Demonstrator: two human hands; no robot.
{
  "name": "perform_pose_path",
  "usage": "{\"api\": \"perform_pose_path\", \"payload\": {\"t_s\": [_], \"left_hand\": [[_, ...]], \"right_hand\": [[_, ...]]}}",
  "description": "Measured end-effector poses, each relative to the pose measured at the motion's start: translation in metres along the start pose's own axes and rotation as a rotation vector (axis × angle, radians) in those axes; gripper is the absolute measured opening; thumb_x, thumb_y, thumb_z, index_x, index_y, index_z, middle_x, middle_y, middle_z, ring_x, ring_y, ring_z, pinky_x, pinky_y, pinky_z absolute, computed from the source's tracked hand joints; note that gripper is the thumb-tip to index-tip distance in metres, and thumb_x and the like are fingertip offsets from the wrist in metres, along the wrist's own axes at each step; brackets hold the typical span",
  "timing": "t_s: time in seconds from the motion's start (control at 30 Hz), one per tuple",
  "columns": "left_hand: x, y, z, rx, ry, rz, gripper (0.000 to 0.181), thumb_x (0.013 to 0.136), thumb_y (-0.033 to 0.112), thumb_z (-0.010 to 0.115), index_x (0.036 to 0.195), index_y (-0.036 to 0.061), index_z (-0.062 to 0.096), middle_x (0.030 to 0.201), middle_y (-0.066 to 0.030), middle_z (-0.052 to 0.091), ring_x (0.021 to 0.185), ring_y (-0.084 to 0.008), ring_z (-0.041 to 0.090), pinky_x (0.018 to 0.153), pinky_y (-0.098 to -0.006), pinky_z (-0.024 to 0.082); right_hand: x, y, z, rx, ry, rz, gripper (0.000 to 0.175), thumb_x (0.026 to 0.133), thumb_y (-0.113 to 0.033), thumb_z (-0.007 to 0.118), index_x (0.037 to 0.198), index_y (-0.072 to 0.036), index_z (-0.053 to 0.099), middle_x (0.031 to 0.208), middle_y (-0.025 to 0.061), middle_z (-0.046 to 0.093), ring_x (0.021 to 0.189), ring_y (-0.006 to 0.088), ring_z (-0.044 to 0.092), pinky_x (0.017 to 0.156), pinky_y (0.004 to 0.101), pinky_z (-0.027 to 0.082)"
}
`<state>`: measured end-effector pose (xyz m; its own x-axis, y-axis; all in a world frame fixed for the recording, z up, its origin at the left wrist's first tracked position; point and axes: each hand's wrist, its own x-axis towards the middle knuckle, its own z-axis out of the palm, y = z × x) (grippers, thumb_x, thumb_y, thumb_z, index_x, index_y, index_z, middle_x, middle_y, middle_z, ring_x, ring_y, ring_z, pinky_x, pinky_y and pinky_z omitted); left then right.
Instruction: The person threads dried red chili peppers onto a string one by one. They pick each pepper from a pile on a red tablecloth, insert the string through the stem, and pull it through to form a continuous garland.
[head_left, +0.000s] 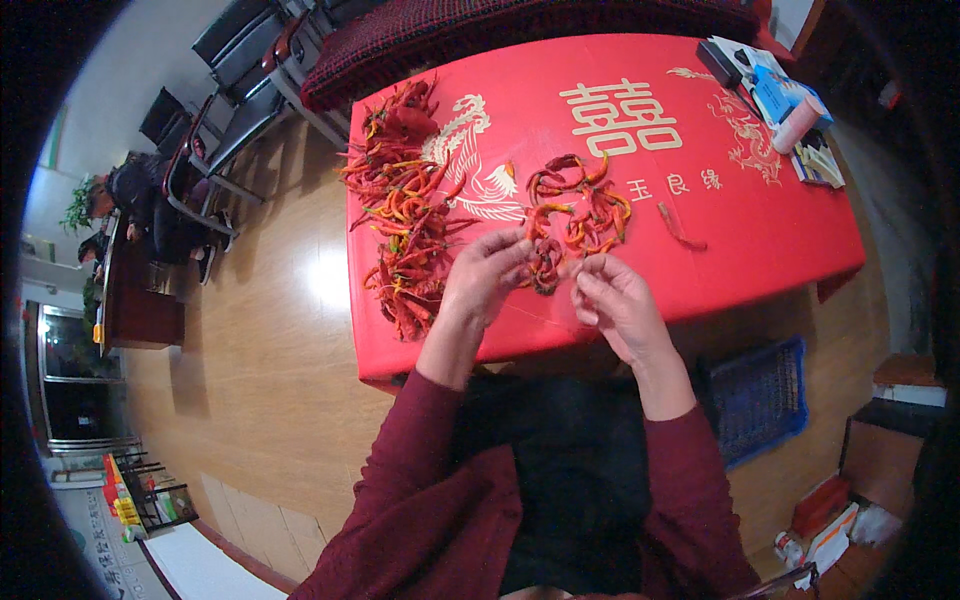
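Observation:
My left hand (487, 274) is at the left side of a looped cluster of red and orange chili peppers (598, 214). Its thumb and fingers close on the peppers at the cluster's near end, some of them dark and wrinkled (545, 274). To the right, my right hand (611, 300) has its thumb and index fingertip together, close to the same end. Blur hides whether something thin is between those fingertips. A long heap of dried chili peppers (405, 214) runs down the table's left side. One single chili pepper (681, 231) lies apart, right of the cluster.
The table wears a red cloth (757, 225) with gold figures and writing. At its far right corner are a pinkish roll (797, 124), a blue box (780, 94) and papers. A blue crate (757, 401) is on the floor. Chairs (244, 97) and a seated person (154, 202) are leftward.

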<state>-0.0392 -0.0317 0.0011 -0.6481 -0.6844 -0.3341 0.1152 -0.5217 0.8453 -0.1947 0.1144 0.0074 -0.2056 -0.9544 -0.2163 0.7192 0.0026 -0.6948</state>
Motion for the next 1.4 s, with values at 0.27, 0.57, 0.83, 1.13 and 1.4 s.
{"api": "perform_pose_path", "payload": {"t_s": [0.27, 0.57, 0.83, 1.13, 1.4], "left_hand": [[-0.038, -0.013, 0.013, 0.289, -0.124, 0.037, 0.025, 0.089, 0.008, 0.072, 0.111, 0.0010, 0.064, 0.100, -0.0036, 0.067, 0.092, -0.0114, 0.063, 0.082, -0.0264, 0.051], [-0.030, -0.013, 0.012, 0.365, -0.073, 0.170, 0.020, 0.089, 0.010, 0.073, 0.104, 0.0012, 0.064, 0.093, -0.0014, 0.066, 0.086, -0.0098, 0.062, 0.080, -0.0247, 0.050], [-0.033, -0.008, 0.004, -0.267, -0.156, -0.033, 0.013, 0.095, 0.010, 0.066, 0.106, 0.0045, 0.063, 0.088, 0.0011, 0.063, 0.073, -0.0067, 0.057, 0.062, -0.0201, 0.043], [-0.029, -0.008, 0.004, -0.440, -0.166, -0.129, 0.016, 0.097, 0.009, 0.062, 0.112, 0.0044, 0.062, 0.093, -0.0017, 0.065, 0.072, -0.0054, 0.057, 0.055, -0.0167, 0.041], [-0.029, -0.009, 0.005, -0.440, -0.137, -0.167, 0.014, 0.097, 0.011, 0.062, 0.110, 0.0056, 0.063, 0.089, -0.0035, 0.067, 0.065, -0.0051, 0.056, 0.049, -0.0165, 0.037]], "right_hand": [[0.012, 0.007, -0.006, -0.057, 0.132, -0.063, 0.012, 0.097, -0.011, 0.063, 0.105, -0.002, 0.063, 0.101, 0.0056, 0.068, 0.073, 0.0058, 0.056, 0.057, 0.0192, 0.043], [0.015, 0.013, 0.010, -0.292, 0.123, -0.124, 0.012, 0.095, -0.010, 0.065, 0.104, -0.003, 0.064, 0.097, 0.0043, 0.070, 0.073, 0.0056, 0.057, 0.061, 0.0199, 0.044], [0.004, 0.005, 0.011, -0.686, 0.172, -0.286, 0.009, 0.094, -0.005, 0.066, 0.102, -0.002, 0.067, 0.099, 0.0010, 0.064, 0.081, 0.0063, 0.058, 0.068, 0.0206, 0.046], [-0.005, -0.001, 0.024, -0.955, 0.096, -0.427, 0.015, 0.089, 0.005, 0.064, 0.103, 0.002, 0.070, 0.090, 0.0015, 0.056, 0.083, 0.0082, 0.054, 0.074, 0.0214, 0.043], [-0.006, 0.000, 0.023, -0.939, 0.084, -0.405, 0.020, 0.088, 0.005, 0.064, 0.106, 0.000, 0.071, 0.087, -0.0002, 0.053, 0.078, 0.0068, 0.050, 0.069, 0.0198, 0.040]]}}
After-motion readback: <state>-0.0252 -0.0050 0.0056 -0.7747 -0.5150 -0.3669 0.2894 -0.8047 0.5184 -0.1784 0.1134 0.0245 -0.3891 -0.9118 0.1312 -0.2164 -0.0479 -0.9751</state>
